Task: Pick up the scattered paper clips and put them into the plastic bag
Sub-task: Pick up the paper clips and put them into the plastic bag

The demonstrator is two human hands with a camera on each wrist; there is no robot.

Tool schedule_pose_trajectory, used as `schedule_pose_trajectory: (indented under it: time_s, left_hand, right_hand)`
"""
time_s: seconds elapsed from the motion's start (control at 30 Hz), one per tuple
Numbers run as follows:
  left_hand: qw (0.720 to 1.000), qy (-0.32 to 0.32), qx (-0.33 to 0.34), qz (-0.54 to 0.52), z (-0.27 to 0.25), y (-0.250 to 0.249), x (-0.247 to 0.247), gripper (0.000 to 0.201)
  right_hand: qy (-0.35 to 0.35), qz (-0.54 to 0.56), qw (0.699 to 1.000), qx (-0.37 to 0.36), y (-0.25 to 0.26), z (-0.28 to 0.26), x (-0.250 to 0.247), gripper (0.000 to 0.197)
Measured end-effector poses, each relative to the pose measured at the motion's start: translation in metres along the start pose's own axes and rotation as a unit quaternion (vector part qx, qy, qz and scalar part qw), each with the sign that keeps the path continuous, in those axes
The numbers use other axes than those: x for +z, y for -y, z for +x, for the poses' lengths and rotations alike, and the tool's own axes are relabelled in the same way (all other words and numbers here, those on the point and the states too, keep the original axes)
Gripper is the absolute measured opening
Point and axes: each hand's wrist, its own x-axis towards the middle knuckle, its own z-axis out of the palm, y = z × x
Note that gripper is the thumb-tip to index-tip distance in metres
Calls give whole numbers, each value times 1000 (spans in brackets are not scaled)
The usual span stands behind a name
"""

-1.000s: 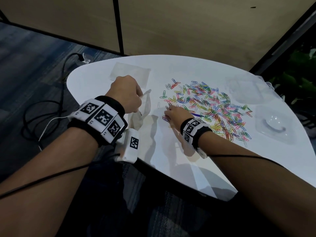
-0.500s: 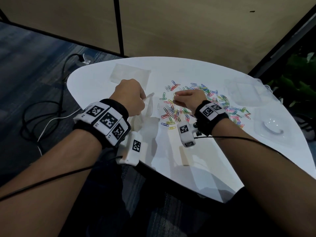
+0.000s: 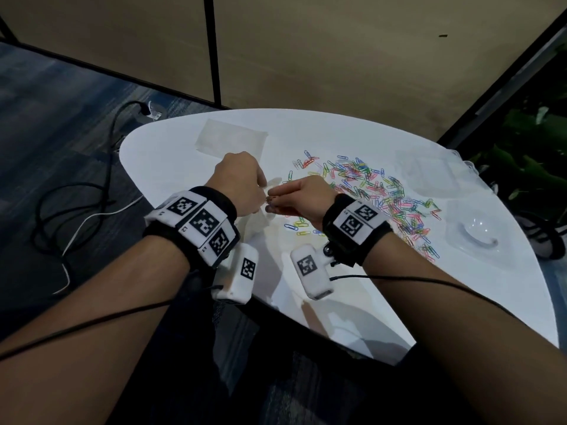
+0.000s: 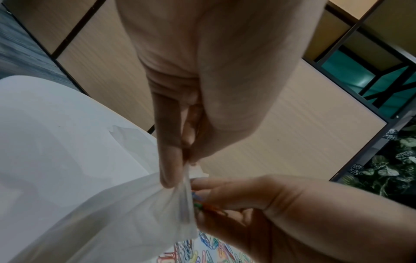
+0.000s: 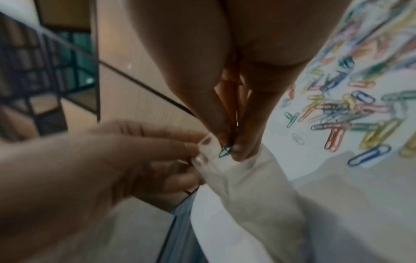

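Observation:
Coloured paper clips (image 3: 377,191) lie scattered over the middle and right of the white table (image 3: 383,302). My left hand (image 3: 242,182) pinches the top edge of a clear plastic bag (image 3: 257,220) and holds it up above the table's left part; the pinch shows in the left wrist view at the bag (image 4: 135,213). My right hand (image 3: 294,197) pinches a small bunch of paper clips (image 5: 225,151) right at the bag's mouth (image 5: 247,178), beside my left hand's fingers (image 5: 157,146). More clips (image 5: 351,110) lie on the table behind.
A flat clear bag (image 3: 230,139) lies at the table's far left. Clear plastic containers (image 3: 429,176) and a lid (image 3: 478,237) sit at the right edge. Cables (image 3: 76,216) run over the floor on the left. A plant (image 3: 534,148) stands right.
My right hand has lifted off the clip pile with clips in its fingers and moved left to the bag's mouth. My left hand has kept holding the bag up.

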Motion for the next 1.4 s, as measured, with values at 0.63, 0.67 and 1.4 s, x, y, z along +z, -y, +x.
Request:
schedule_pose_trajectory:
  time_s: [0.63,0.67,1.4]
  left_hand:
    - [1000,-12,-5,5,2,11,-6,26]
    - [1000,-13,-8,3,2,13,-8,27]
    - [1000,4,-5,11,1,5,-8,32]
  right_hand:
    - [75,-282,948,-125,23,12,-8,27]
    - [42,-271,953,-126,22,19,-15,30]
    - [54,-761,640,-92,-106,64,-49,62]
